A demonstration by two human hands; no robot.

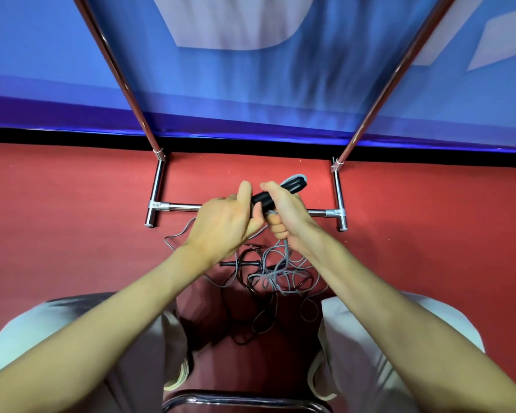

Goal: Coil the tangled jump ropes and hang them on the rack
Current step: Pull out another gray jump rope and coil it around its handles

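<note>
Both my hands are clamped on the black handles (264, 199), right hand (283, 213) gripping them with grey rope (285, 272) trailing down to the tangle nearer me than the rack (338, 198), left hand (224, 225) pinching their near end.

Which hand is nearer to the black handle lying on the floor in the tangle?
Left. The left hand is above the black floor handle, slightly to its left; the right hand is higher and further right, gripping another black handle.
</note>
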